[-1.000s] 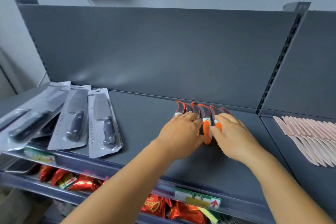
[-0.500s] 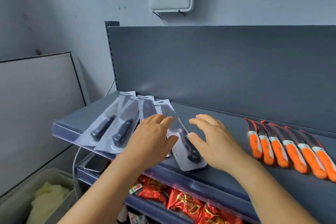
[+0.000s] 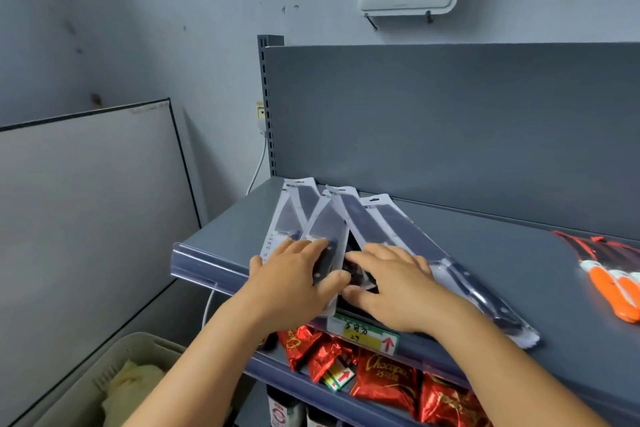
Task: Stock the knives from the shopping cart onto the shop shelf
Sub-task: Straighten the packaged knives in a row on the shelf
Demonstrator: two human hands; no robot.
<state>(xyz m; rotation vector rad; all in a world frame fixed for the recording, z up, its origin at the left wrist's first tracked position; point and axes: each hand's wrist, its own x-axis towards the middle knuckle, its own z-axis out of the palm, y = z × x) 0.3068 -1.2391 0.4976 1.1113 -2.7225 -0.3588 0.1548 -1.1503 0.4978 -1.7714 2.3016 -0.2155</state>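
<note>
Our left hand (image 3: 298,282) and right hand (image 3: 391,288) lie side by side with fingers flat on the packaged knives (image 3: 349,218), which fan out on the shelf (image 3: 485,253) beyond our fingertips. Below our right hand a price tag (image 3: 363,333) shows handwriting and a red arrow, and under it red bags (image 3: 384,378) read "Chocopa"; far right lie orange-handled knives (image 3: 613,284).

Soft, even, cool light; faint shadows under the hands (image 3: 294,282). Glare streaks the knife packs (image 3: 346,218). Edges bow outward; the corners look slightly soft.
</note>
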